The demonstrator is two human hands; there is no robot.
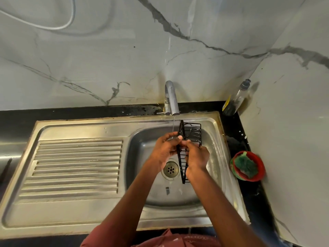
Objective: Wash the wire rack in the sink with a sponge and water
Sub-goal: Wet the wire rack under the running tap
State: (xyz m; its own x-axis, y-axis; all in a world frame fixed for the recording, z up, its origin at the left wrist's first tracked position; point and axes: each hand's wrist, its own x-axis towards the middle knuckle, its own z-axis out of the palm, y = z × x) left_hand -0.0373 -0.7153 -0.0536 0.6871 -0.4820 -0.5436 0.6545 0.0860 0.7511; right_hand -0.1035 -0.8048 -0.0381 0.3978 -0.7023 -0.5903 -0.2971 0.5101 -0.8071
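Fingers of both hands (left, right) curled round wire rack.

Two bare forearms, no sleeves reaching them, no watch or rings visible. Left hand and right hand bare, no gloves. Reddish-maroon garment at bottom edge, wrinkled fabric, faint pale print, details unclear.
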